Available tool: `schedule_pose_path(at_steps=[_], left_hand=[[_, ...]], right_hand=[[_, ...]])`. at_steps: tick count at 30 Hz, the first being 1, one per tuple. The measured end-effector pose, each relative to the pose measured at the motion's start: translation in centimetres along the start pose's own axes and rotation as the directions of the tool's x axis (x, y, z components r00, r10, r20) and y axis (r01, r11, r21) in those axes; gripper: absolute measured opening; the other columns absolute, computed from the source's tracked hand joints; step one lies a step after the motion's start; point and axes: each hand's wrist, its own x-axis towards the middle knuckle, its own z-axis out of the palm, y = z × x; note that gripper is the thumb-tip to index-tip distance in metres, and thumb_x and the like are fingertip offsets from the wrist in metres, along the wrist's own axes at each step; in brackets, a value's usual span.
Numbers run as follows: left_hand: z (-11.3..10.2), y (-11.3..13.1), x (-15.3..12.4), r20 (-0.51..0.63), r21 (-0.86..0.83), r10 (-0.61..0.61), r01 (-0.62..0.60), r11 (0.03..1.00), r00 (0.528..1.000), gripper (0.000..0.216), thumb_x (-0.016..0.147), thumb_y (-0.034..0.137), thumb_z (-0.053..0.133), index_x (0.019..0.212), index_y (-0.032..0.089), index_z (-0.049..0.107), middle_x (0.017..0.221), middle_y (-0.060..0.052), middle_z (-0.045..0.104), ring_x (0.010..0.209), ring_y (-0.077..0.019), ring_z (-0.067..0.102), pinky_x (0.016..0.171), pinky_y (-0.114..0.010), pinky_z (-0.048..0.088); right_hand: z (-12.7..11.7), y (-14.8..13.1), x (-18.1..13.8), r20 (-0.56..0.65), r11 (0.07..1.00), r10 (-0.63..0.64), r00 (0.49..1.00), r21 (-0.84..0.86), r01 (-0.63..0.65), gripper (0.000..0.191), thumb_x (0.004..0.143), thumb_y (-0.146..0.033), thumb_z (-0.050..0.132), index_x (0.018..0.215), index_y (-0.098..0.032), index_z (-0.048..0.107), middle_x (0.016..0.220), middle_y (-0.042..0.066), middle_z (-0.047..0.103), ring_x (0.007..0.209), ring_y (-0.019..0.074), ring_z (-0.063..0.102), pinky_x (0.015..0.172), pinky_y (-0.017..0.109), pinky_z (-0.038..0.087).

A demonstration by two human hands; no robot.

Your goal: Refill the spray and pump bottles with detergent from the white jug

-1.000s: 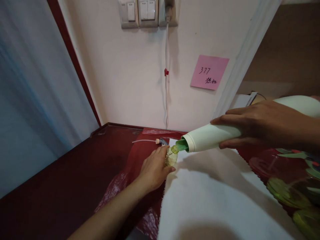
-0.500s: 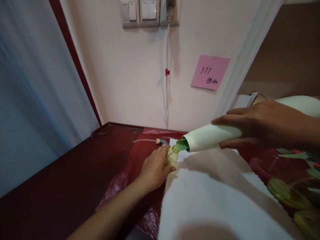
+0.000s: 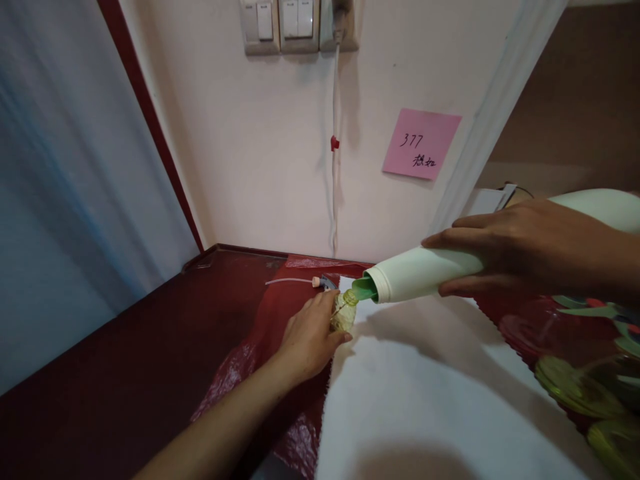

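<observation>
My left hand [image 3: 311, 333] is closed round a small yellowish clear bottle [image 3: 345, 315], which stands upright with its neck uncovered. My right hand [image 3: 515, 247] grips a large pale green bottle [image 3: 423, 272] tilted almost level. The green spout [image 3: 364, 289] of this bottle meets the small bottle's mouth; whether liquid is running I cannot make out for certain. Just behind the left fingers lies a spray pump head [image 3: 326, 283] with a thin clear tube [image 3: 287, 281] pointing left.
A white cloth [image 3: 430, 393] and red plastic sheet [image 3: 280, 313] cover part of the dark red table [image 3: 125, 373]. Yellow-green glass dishes [image 3: 575, 387] sit at the right. Behind are a wall with a pink note [image 3: 421, 144], switches [image 3: 297, 20] and a hanging cord [image 3: 335, 200].
Both hands and both bottles hold almost the same positions. The inside of the small bottle looks paler and more clouded than before.
</observation>
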Motion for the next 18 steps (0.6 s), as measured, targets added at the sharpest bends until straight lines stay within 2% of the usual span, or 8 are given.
schedule_pose_path(at_steps=[8, 13, 16, 18], left_hand=[[-0.2, 0.3, -0.1, 0.023, 0.044, -0.028, 0.027, 0.999, 0.999, 0.061, 0.082, 0.031, 0.071, 0.138, 0.025, 0.049, 0.142, -0.010, 0.059, 0.130, -0.0348, 0.054, 0.099, -0.053, 0.047], [-0.3, 0.1, 0.1, 0.024, 0.021, -0.038, 0.038, 0.999, 0.999, 0.064, 0.080, 0.031, 0.073, 0.139, 0.025, 0.049, 0.142, -0.010, 0.059, 0.130, -0.0336, 0.054, 0.104, -0.052, 0.045], [-0.3, -0.2, 0.2, -0.005, -0.040, -0.045, 0.045, 0.998, 0.999, 0.062, 0.078, 0.029, 0.074, 0.136, 0.025, 0.053, 0.137, -0.010, 0.062, 0.126, -0.0340, 0.056, 0.105, -0.051, 0.044], [-0.2, -0.4, 0.1, -0.054, -0.174, -0.040, 0.030, 0.984, 0.998, 0.060, 0.075, 0.027, 0.075, 0.133, 0.026, 0.057, 0.134, -0.010, 0.064, 0.125, -0.0351, 0.057, 0.105, -0.052, 0.043]], right_hand=[[-0.4, -0.2, 0.1, 0.060, 1.000, 0.027, 0.998, -0.011, -0.026, 0.048, 0.096, -0.073, 0.038, 0.114, -0.035, 0.062, 0.082, -0.003, 0.071, 0.048, 0.0191, 0.061, 0.046, 0.029, 0.029], [-0.5, -0.6, 0.1, 0.154, 0.996, 0.089, 0.984, -0.022, -0.086, 0.040, 0.092, -0.065, 0.055, 0.117, -0.035, 0.061, 0.085, -0.004, 0.072, 0.055, 0.0210, 0.064, 0.049, 0.030, 0.027], [0.0, -0.9, -0.1, 0.167, 0.987, 0.159, 0.973, 0.005, -0.162, 0.043, 0.087, -0.065, 0.062, 0.116, -0.034, 0.064, 0.087, -0.002, 0.073, 0.059, 0.0212, 0.066, 0.050, 0.030, 0.027], [0.6, -1.1, -0.3, 0.148, 0.970, 0.226, 0.963, 0.052, -0.235, 0.048, 0.084, -0.070, 0.063, 0.114, -0.032, 0.066, 0.088, -0.001, 0.074, 0.063, 0.0226, 0.067, 0.051, 0.030, 0.030]])
